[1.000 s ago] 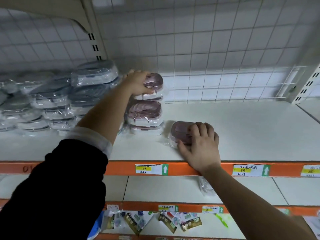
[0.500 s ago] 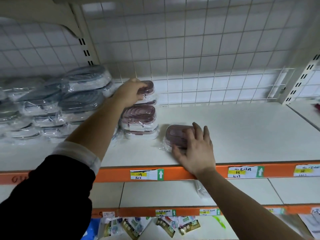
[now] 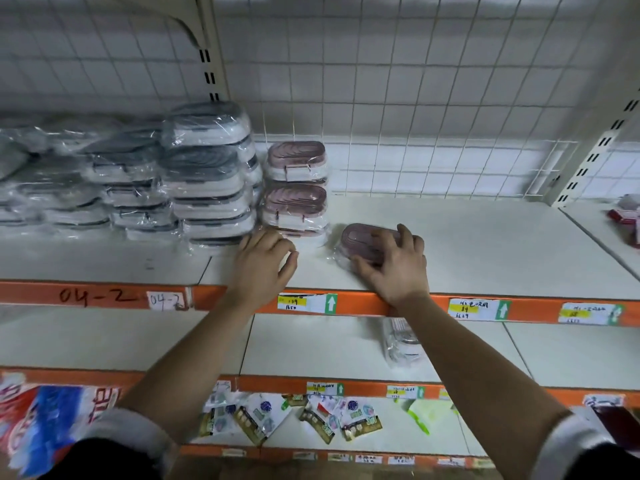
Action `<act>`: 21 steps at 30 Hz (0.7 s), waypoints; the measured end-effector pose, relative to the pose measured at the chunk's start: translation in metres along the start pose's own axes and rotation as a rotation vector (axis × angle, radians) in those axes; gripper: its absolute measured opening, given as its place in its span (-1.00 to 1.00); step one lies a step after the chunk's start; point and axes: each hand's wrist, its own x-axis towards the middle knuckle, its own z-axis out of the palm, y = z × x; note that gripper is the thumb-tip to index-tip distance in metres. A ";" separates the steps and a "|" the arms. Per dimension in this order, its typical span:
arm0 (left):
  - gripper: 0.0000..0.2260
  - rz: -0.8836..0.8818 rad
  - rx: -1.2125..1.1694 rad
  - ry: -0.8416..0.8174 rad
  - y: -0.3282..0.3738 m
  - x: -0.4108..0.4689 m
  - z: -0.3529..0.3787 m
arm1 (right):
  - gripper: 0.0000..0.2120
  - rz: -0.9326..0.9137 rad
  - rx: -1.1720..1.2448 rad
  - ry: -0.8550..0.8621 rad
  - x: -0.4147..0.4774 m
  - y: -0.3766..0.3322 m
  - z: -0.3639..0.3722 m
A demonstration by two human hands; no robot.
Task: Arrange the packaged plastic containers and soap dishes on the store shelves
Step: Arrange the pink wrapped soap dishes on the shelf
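Observation:
A stack of pink-lidded wrapped soap dishes (image 3: 297, 188) stands on the top white shelf (image 3: 485, 251) by the wire back. To its left lie piles of grey-lidded wrapped containers (image 3: 207, 174). My left hand (image 3: 263, 261) hovers empty at the foot of the pink stack, fingers loosely curled and apart. My right hand (image 3: 394, 265) rests on a single pink soap dish (image 3: 360, 240) lying flat on the shelf to the right of the stack, fingers gripping over it.
Orange shelf edges carry price labels (image 3: 306, 303). One wrapped container (image 3: 401, 344) lies on the middle shelf under my right forearm. Small packets (image 3: 277, 417) are scattered on the lowest shelf. Red items (image 3: 627, 216) sit at the far right. A colourful bag (image 3: 45, 420) is at lower left.
My left hand let go of the top pink dish on the stack and dropped down to the shelf front. My right hand stays on the single pink dish.

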 end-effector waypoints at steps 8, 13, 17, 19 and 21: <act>-0.74 -0.092 -0.002 -0.032 0.004 -0.005 -0.001 | -0.41 0.075 0.387 0.246 0.004 -0.013 -0.019; -0.73 -0.088 0.018 -0.034 0.000 -0.003 0.004 | -0.47 -0.136 0.369 0.243 0.047 -0.065 -0.024; -0.77 -0.050 0.029 0.041 -0.002 -0.004 0.007 | -0.47 -0.261 0.302 0.038 0.082 -0.106 -0.011; -0.79 -0.043 0.024 0.053 -0.003 -0.004 0.007 | -0.47 -0.306 0.244 -0.007 0.094 -0.117 -0.002; -0.80 -0.037 0.023 0.056 -0.003 -0.005 0.007 | -0.48 -0.319 0.238 -0.013 0.103 -0.126 0.004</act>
